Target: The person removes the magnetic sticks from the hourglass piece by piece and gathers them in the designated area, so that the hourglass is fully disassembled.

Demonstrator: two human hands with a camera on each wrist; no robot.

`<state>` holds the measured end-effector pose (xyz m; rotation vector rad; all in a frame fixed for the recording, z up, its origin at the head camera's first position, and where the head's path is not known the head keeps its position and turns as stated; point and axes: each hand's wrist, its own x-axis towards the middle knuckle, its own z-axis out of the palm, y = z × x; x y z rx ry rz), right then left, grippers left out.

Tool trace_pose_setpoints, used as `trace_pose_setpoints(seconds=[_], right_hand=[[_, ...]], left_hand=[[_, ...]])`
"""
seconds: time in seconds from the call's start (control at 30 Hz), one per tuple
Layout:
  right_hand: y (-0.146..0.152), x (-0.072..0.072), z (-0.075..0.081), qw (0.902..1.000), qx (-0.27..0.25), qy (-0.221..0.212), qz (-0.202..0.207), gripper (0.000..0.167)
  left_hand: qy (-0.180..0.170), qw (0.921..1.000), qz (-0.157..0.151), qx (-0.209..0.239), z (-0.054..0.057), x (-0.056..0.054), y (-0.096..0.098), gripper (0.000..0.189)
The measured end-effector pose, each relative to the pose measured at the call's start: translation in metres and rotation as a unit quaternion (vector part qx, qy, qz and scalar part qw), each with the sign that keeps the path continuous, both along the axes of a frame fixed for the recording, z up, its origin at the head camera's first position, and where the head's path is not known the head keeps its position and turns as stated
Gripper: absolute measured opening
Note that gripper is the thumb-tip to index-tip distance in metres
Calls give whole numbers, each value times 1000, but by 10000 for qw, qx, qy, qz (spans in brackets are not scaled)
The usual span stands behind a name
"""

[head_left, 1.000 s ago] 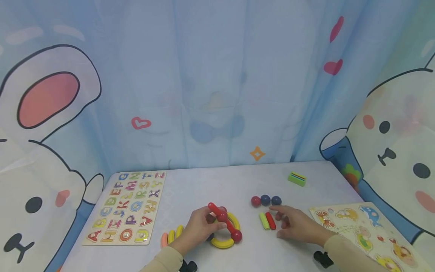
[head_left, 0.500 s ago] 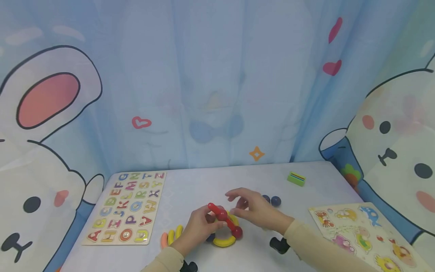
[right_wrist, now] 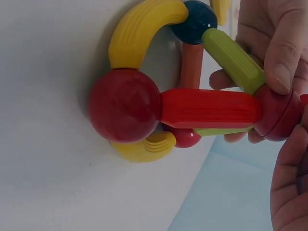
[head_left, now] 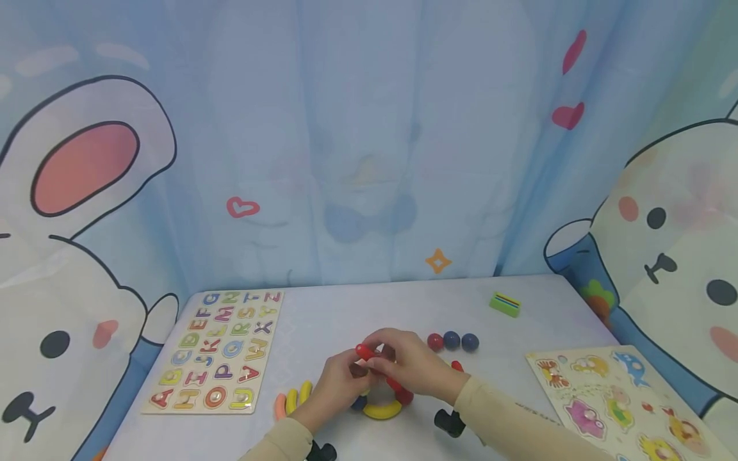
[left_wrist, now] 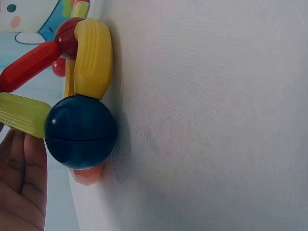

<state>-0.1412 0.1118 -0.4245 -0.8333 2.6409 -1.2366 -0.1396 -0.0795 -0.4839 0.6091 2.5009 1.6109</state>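
Observation:
A frame of magnetic rods and balls stands on the table in front of me. Its base has yellow curved rods [head_left: 382, 410], a blue ball [left_wrist: 81, 132] and a larger-looking red ball [right_wrist: 124, 106]. Lime rods [right_wrist: 233, 60] and a red rod [right_wrist: 209, 108] slope up to a red top ball [right_wrist: 278, 113]. My left hand [head_left: 341, 385] pinches that top ball, its thumb on the side. My right hand [head_left: 414, 363] has thumb and fingertips around the upper red rod [head_left: 364, 351], where it meets the top ball; the fingers partly hide the joint.
One red ball [head_left: 435, 342] and two blue balls [head_left: 452, 340] sit behind my right hand. A loose red rod [head_left: 457, 365] shows past the wrist. Yellow rods [head_left: 305, 389] lie left. An alphabet board [head_left: 207, 358], an animal puzzle board [head_left: 605, 397] and a green block [head_left: 505, 305] surround them.
My right hand has moved left from beside the loose lime and red rods to the top of the frame and taken hold there. My left hand has stayed in place, holding the frame.

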Motion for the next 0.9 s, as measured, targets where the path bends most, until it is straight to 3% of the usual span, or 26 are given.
trace_pose_setpoints(seconds=[0.17, 0.3, 0.4, 0.57, 0.73, 0.9], right_hand=[[2, -1, -4, 9998, -140, -117, -34, 26], [5, -2, -8, 9975, -513, -471, -61, 26], [7, -3, -10, 9925, -939, -782, -78, 34], [12, -2, -10, 9890, -1185, -875, -158, 48], [27, -2, -11, 9862, -1324, -896, -426, 51], [64, 0, -12, 9853, -1137, -871, -933, 64]], left_hand=[[45, 10000, 9, -41, -1, 1, 0, 34], [-18, 9999, 73, -152, -1, 1, 0, 39], [-104, 9997, 102, -192, 0, 1, 1, 39], [-202, 9997, 60, -91, 2, 2, 1, 37], [-429, 9991, 14, 38, 5, 3, 2, 41], [-612, 9981, 16, 52, 6, 3, 3, 41]])
